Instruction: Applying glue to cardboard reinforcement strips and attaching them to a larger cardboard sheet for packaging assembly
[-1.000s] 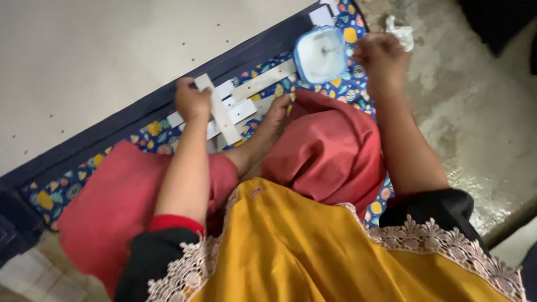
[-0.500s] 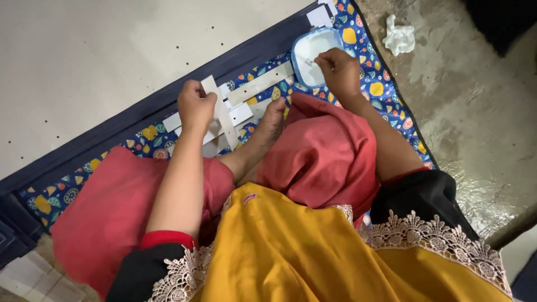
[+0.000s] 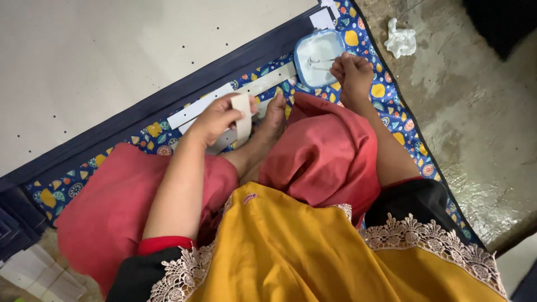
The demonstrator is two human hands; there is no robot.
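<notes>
At the far left, a stack of pale flat paper pieces (image 3: 39, 274) is lying on the floor beside the patterned mat (image 3: 84, 187), a soft cloth printed with lemons and dots and edged in dark blue. Moving right, the left hand (image 3: 215, 118) is closing its fingers around a white paper strip (image 3: 243, 116), flat and stiff-looking, which is standing nearly upright in the grip. Beneath it, more long white strips (image 3: 207, 109) are lying flat on the mat, some crossing each other. Just beside these a bare foot (image 3: 273, 120) is resting on the mat, with loose red fabric covering the legs.

Further right, the right hand (image 3: 352, 72) is curling narrowly, its fingertips pinching a thin metal tool (image 3: 320, 60) whose exact kind is too small to tell. The tool is reaching into a small rounded-square container (image 3: 319, 56), light blue at the rim and holding something white. Beyond the mat, a crumpled white wad (image 3: 401, 39) is lying on the rough, mottled concrete floor (image 3: 475, 112).
</notes>
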